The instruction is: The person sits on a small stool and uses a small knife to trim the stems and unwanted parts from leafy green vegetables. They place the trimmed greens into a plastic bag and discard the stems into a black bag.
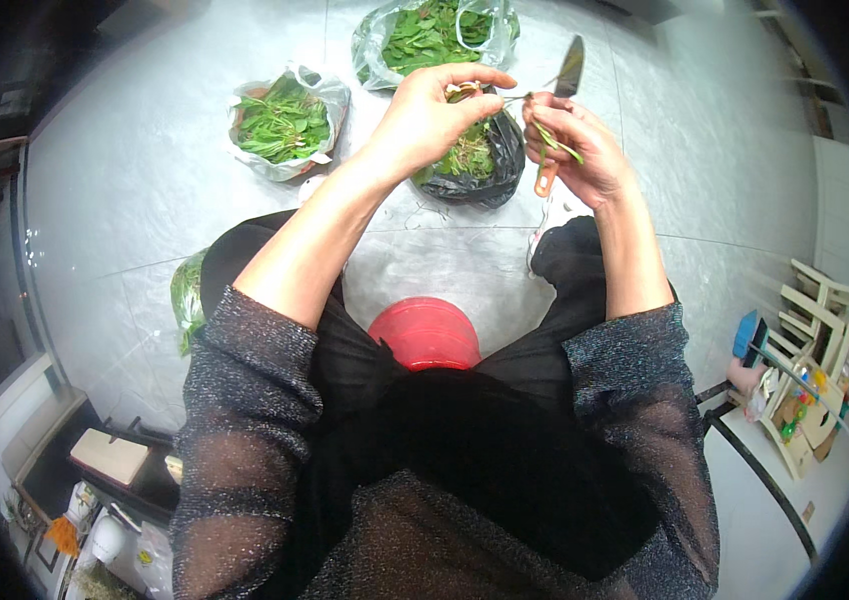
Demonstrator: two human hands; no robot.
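My right hand (574, 142) is shut on a small knife with an orange handle (545, 180), its dark blade (571, 66) pointing up and away. The same hand pinches a few green stems (556, 141), whose thin root end points towards my left hand (443, 109). Thumb and forefinger of my left hand are spread apart; its other fingers curl inward, and whether they hold anything is unclear. Under the left hand stands a black plastic bag (508, 161) with trimmed roots and greens (469, 156) in it, partly hidden by that hand.
A clear plastic bag of leafy greens (432, 34) stands at the far side, a whitish bag of greens (286, 124) to its left. Another bag (188, 296) lies by my left knee. A red stool (424, 330) is between my legs. Small wooden chairs (814, 315) stand at right.
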